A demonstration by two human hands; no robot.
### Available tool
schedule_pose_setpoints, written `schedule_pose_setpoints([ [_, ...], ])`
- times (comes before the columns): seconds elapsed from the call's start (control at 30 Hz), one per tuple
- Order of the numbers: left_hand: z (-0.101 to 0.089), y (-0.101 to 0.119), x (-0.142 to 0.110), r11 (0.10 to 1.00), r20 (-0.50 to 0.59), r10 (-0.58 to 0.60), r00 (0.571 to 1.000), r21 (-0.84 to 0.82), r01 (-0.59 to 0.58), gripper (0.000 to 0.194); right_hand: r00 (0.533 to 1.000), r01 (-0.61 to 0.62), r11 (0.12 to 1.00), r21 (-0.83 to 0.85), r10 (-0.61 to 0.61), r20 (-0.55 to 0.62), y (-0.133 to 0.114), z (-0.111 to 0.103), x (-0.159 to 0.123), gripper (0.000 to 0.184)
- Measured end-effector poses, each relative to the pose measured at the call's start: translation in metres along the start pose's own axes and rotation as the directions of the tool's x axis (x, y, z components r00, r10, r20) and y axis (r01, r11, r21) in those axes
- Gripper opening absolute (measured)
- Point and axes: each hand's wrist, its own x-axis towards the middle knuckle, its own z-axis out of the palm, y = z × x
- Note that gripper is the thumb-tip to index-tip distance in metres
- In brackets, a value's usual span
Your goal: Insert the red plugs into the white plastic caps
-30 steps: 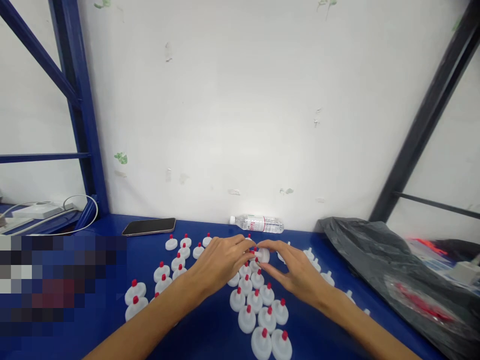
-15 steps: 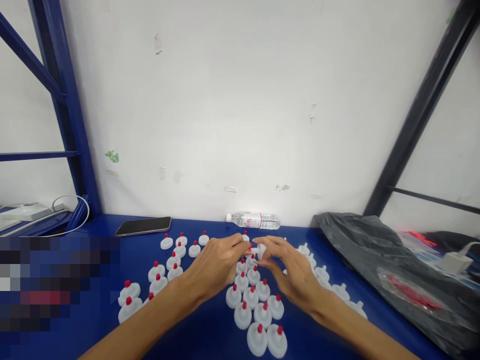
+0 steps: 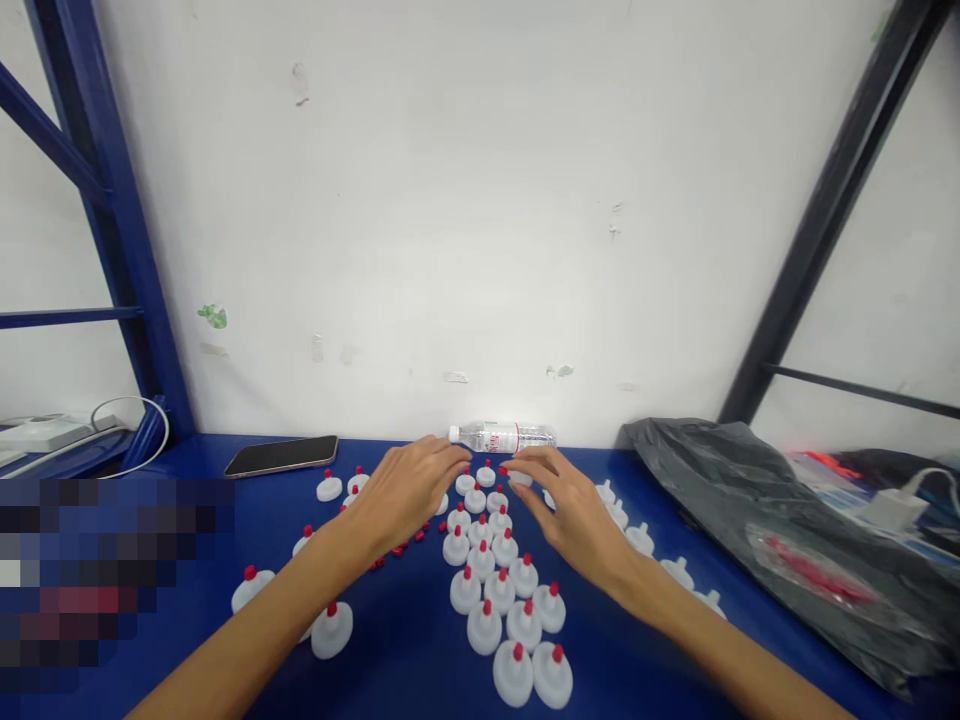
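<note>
My right hand (image 3: 562,505) pinches a white nozzle cap (image 3: 519,479) between thumb and fingers; a red tip shows at its left end. Across from it my left hand (image 3: 420,485) is off the cap, its fingers stretched out with nothing visible in them. Below and between the hands stand several white nozzle caps with red tips (image 3: 484,560), packed in a cluster on the blue table (image 3: 405,640). Loose small red tips (image 3: 401,548) lie under my left wrist. Right of my right hand is a row of white nozzle caps without red tips (image 3: 640,538).
More red-tipped caps (image 3: 331,630) stand at the left, partly behind my left arm. A phone (image 3: 282,456) and a clear water bottle (image 3: 502,437) lie at the back by the wall. A dark plastic bag (image 3: 720,500) with a packet of red pieces (image 3: 814,570) covers the right side.
My left hand has come away from the nozzle cap and moved left. The cap stays in my right hand, now with its red tip showing. The loose red tips have come into view.
</note>
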Motion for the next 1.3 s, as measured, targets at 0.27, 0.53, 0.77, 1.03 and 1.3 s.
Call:
schedule_pose_setpoints([
  [0.27, 0.003, -0.024, -0.01, 0.977, 0.249, -0.176, 0.952, 0.165, 0.137, 0.022, 0.971, -0.173, 0.981, -0.093, 0.186, 0.154, 0.032, -0.001, 0.002, 0.011],
  [0.53, 0.001, -0.012, -0.008, 0.974, 0.356, -0.218, 0.909, 0.135, 0.181, 0.012, 0.945, -0.17, 0.971, -0.168, 0.209, 0.251, 0.036, 0.006, -0.001, 0.012],
  [0.77, 0.011, -0.014, -0.013, 0.982, 0.387, -0.188, 0.903, 0.093, 0.165, 0.012, 0.955, -0.153, 0.953, -0.261, 0.21, 0.208, 0.036, -0.011, 0.005, 0.028],
  [1.03, 0.015, -0.012, -0.012, 0.982, 0.388, -0.186, 0.903, 0.086, 0.166, 0.017, 0.928, -0.162, 0.908, -0.386, 0.273, 0.253, 0.062, -0.015, 0.001, 0.02],
  [1.3, 0.018, -0.011, -0.015, 0.984, 0.375, -0.172, 0.911, 0.116, 0.138, 0.016, 0.922, -0.183, 0.916, -0.358, 0.286, 0.261, 0.054, -0.009, -0.001, 0.018],
])
